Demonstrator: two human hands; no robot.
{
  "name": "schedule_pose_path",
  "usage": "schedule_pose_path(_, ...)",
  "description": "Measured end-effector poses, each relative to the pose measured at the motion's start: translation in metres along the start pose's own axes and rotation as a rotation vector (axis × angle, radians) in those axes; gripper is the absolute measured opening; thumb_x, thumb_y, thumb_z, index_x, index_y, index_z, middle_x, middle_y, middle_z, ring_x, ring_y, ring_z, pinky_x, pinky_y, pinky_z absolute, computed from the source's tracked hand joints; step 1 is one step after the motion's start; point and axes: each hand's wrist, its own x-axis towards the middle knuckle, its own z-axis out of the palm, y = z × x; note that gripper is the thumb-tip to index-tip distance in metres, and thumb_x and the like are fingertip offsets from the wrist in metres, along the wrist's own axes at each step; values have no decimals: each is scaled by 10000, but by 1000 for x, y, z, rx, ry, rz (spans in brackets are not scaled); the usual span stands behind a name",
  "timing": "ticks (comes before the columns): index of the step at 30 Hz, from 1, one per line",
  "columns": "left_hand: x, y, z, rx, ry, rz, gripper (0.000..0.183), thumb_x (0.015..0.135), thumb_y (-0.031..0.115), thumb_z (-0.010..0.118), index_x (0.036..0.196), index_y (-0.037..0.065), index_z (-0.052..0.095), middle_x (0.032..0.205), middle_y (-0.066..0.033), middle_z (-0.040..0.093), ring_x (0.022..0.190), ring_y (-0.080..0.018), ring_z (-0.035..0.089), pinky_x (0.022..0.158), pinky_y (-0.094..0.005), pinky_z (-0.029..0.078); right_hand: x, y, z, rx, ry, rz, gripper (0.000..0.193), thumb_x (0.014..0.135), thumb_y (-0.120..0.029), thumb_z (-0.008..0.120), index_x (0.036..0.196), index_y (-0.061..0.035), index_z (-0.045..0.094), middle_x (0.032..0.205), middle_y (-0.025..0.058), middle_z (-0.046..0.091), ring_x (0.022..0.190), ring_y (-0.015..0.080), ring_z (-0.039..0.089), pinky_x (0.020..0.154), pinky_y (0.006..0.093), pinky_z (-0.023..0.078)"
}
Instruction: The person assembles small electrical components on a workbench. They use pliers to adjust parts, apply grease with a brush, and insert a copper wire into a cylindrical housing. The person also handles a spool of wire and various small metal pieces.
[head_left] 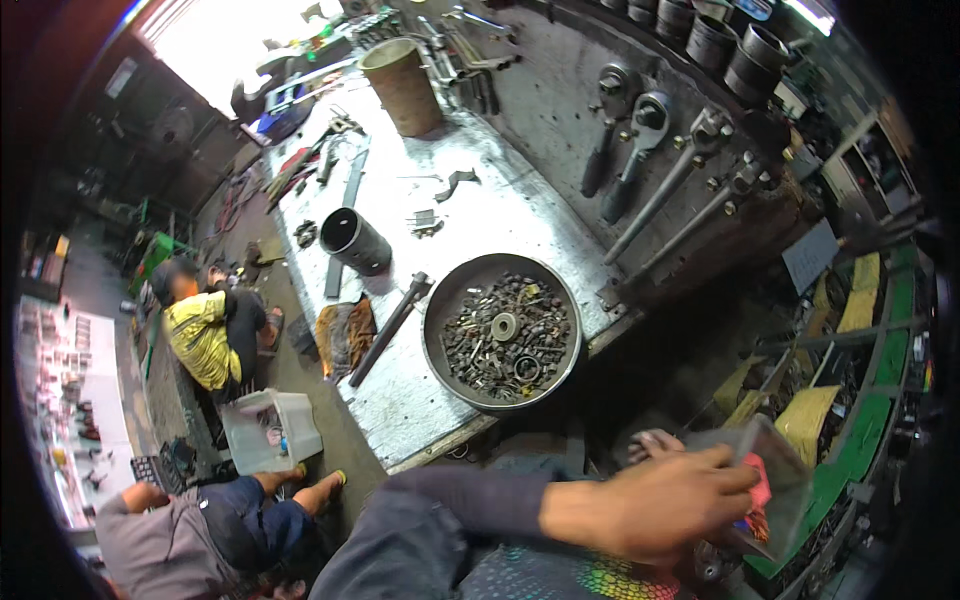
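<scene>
From the lower left, my left arm reaches across to the lower right. My left hand (650, 505) is over the near side of a translucent grey plastic bin (790, 465). Its fingers are bent and slightly blurred beside a red item (760, 484) in the bin; whether they grip it is unclear. Copper-coloured strands (760, 525) lie below the red item. Only the curled fingers of my right hand (655, 444) show, against the bin's left side; my left hand hides the rest. A round metal pan (435, 345) of small metal parts stands on the workbench, away from both hands.
On the white-topped workbench (400, 420) are a dark cylinder (358, 243), a tan cylinder (402, 88), a dark bar tool (390, 330) and a stained rag (345, 338). Ratchets (650, 125) hang at right. Two people (205, 335) (170, 545) sit low at left by a white tub (245, 435).
</scene>
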Motion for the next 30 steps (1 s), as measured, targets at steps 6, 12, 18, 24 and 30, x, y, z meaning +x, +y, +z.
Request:
schedule_pose_path(6, -122, 40, -79, 214, 356, -450, 322, 707, 73, 804, 989, 63, 649, 1077, -132, 638, 938, -366, 618, 802, -471, 520, -15, -93, 103, -191, -732, -264, 349, 1051, -318, 648, 1130, 20, 684, 822, 133, 723, 632, 200, 706, 537, 313, 536)
schedule_pose_path(12, -228, 77, -89, 672, 642, -734, 310, 583, 31, 831, 872, 71, 727, 919, -70, 676, 802, -286, 619, 706, -400, 496, 29, -68, 188, -116, -517, 248, 494, 1072, -373, 580, 1061, 114, 661, 659, 167, 708, 399, 214, 616, 351, 319, 440)
schedule_pose_path(18, -329, 70, -61, 730, 741, -846, 321, 587, -24, 765, 895, 56, 724, 956, -89, 670, 839, -310, 614, 723, -411, 505, 39, -59, 194, -52, -326, 191, 403, 1051, -329, 563, 964, 56, 642, 639, 173, 686, 389, 188, 593, 305, 298, 399)
schedule_pose_path(24, -380, 24, -20, 583, 799, -823, 314, 597, -32, 753, 901, 38, 719, 967, -97, 666, 862, -314, 609, 749, -411, 516, 58, -91, 214, 29, -193, 158, 463, 1093, -410, 565, 1014, 40, 642, 695, 143, 690, 483, 170, 615, 383, 276, 429)
schedule_pose_path(30, -386, -1, -2, 543, 787, -839, 293, 703, 1, 840, 973, 66, 746, 1089, -82, 668, 926, -298, 641, 752, -401, 565, -47, -146, 211, -516, -322, -430, 245, 1060, -262, 679, 1039, -22, 725, 850, 73, 732, 742, 199, 710, 691, 346, 577)
